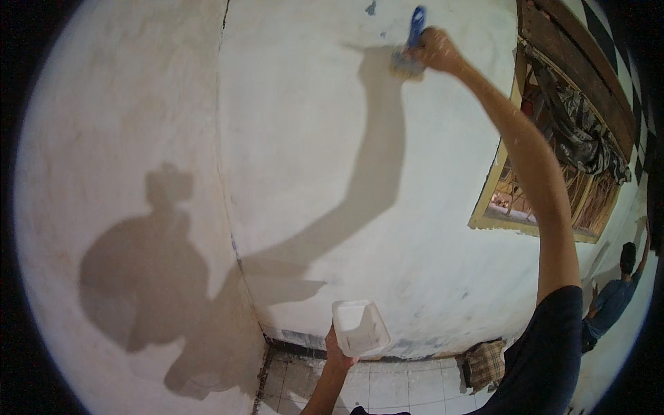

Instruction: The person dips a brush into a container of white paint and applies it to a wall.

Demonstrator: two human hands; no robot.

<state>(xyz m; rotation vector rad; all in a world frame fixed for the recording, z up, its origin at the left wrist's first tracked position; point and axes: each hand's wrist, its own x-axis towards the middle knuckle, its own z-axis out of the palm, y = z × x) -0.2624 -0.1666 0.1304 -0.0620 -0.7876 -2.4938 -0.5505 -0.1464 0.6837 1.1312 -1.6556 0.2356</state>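
High on the white wall (297, 138), my right hand (441, 50) grips a wide paintbrush (408, 63) with a blue handle. The handle points up and the pale bristles point down, at or very close to the wall surface. Low in front of me, my left hand (339, 353) holds a white rectangular plastic tub (361, 332) by its left side and underside. The tub is tilted so that its inside shows; whitish smears mark its inner wall, and I cannot tell how much paint it holds.
A yellow-framed window (487, 200) with dark cloth (581, 131) hung over it is on the right. Another person (612, 297) reaches up at the far right wall. A checked cloth bundle (486, 363) lies on the tiled floor (394, 387). The wall corner (220, 138) runs down at left.
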